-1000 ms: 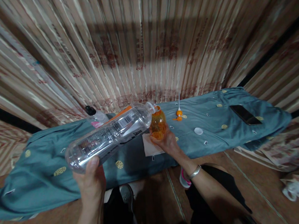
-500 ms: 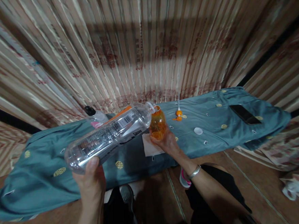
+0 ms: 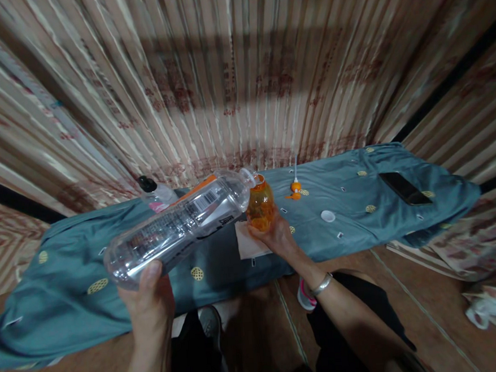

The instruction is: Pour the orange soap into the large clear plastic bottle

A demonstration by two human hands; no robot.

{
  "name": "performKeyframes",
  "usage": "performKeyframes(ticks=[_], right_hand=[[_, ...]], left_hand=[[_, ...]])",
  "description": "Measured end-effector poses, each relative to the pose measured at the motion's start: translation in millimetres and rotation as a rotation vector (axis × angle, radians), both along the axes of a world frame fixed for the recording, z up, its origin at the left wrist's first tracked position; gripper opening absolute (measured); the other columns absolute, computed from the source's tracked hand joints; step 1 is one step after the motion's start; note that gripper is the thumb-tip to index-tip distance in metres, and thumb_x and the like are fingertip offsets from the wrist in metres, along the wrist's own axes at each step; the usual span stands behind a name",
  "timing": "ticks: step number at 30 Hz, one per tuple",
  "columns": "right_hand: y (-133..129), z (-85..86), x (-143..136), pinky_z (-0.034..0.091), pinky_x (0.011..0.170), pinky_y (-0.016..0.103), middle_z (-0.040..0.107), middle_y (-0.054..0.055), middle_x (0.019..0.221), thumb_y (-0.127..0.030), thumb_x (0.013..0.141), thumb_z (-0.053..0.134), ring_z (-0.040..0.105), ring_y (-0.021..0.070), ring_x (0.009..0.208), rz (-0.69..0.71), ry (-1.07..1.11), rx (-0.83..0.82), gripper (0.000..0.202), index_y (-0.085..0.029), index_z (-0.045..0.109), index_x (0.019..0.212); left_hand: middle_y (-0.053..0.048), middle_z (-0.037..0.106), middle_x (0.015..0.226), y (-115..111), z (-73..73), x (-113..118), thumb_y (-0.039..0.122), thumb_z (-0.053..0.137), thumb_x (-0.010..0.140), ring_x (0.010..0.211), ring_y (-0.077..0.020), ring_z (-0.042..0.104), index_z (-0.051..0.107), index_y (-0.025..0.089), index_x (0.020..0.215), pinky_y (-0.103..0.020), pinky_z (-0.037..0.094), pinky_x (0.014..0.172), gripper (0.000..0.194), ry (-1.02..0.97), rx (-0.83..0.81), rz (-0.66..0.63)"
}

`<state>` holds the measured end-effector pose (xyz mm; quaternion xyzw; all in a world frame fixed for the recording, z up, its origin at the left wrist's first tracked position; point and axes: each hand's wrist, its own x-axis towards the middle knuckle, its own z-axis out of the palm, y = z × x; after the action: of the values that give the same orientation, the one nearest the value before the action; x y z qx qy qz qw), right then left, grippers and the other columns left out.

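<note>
A large clear plastic bottle (image 3: 174, 231) with a printed label is tilted, its neck up to the right, and my left hand (image 3: 149, 292) grips it near the base. Its open mouth meets the mouth of a small orange see-through bottle (image 3: 260, 205), which my right hand (image 3: 277, 232) holds upright. Whether liquid passes between them is too small to tell. Behind the bottles and my right hand lies a pale cloth or sheet (image 3: 252, 248). An orange pump head (image 3: 296, 189) with a thin tube stands to the right, near a round white cap (image 3: 328, 216).
A teal patterned cloth (image 3: 220, 278) covers the long table. A black phone (image 3: 405, 188) lies at its right. At the back left stands a clear bottle with a black top (image 3: 157, 195). Striped curtains (image 3: 241, 84) hang behind. A white bag (image 3: 481, 311) is at the lower right.
The large bottle's base and my left hand have shifted very slightly left. The view has moved a little; both hands keep their holds.
</note>
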<state>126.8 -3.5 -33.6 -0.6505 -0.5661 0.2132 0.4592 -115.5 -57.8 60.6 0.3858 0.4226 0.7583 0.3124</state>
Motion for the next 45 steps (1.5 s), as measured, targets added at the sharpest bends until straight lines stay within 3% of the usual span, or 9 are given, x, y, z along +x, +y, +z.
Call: performKeyframes(ticks=[13, 27, 37, 45], right_hand=[[-1.3, 0.3, 0.1, 0.069, 0.101, 0.057, 0.082, 0.010, 0.127, -0.031, 0.077, 0.089, 0.082, 0.0368, 0.115, 0.027, 0.033, 0.002, 0.083, -0.028, 0.050, 0.150], [-2.6, 6.5, -0.1, 0.068, 0.102, 0.057, 0.083, 0.011, 0.124, -0.032, 0.076, 0.090, 0.082, 0.0384, 0.115, 0.010, 0.011, -0.024, 0.083, -0.027, 0.051, 0.148], [-1.0, -0.6, 0.3, 0.069, 0.102, 0.057, 0.082, 0.010, 0.127, -0.032, 0.077, 0.088, 0.082, 0.0354, 0.115, 0.023, 0.031, 0.015, 0.081, -0.030, 0.050, 0.148], [-1.1, -0.6, 0.9, 0.069, 0.100, 0.059, 0.082, 0.011, 0.125, -0.031, 0.076, 0.091, 0.082, 0.0379, 0.115, 0.016, 0.022, -0.001, 0.085, -0.028, 0.049, 0.150]], left_hand=[[-0.004, 0.079, 0.090, -0.6, 4.7, 3.8, 0.063, 0.098, 0.059, 0.106, -0.0365, 0.077, 0.077, 0.038, 0.085, -0.057, 0.065, 0.095, 0.041, 0.046, 0.010, -0.007], [-0.006, 0.079, 0.092, 0.6, 3.6, 2.3, 0.057, 0.100, 0.056, 0.104, -0.0376, 0.077, 0.077, 0.036, 0.086, -0.056, 0.065, 0.090, 0.043, 0.033, 0.006, 0.017], [-0.005, 0.080, 0.095, 1.5, 3.8, 3.5, 0.055, 0.099, 0.056, 0.109, -0.0378, 0.076, 0.077, 0.036, 0.086, -0.056, 0.065, 0.093, 0.042, 0.035, -0.006, 0.029], [-0.005, 0.079, 0.092, -1.2, 2.2, 2.8, 0.056, 0.101, 0.055, 0.102, -0.0360, 0.077, 0.078, 0.036, 0.084, -0.054, 0.065, 0.092, 0.042, 0.021, -0.003, 0.002]])
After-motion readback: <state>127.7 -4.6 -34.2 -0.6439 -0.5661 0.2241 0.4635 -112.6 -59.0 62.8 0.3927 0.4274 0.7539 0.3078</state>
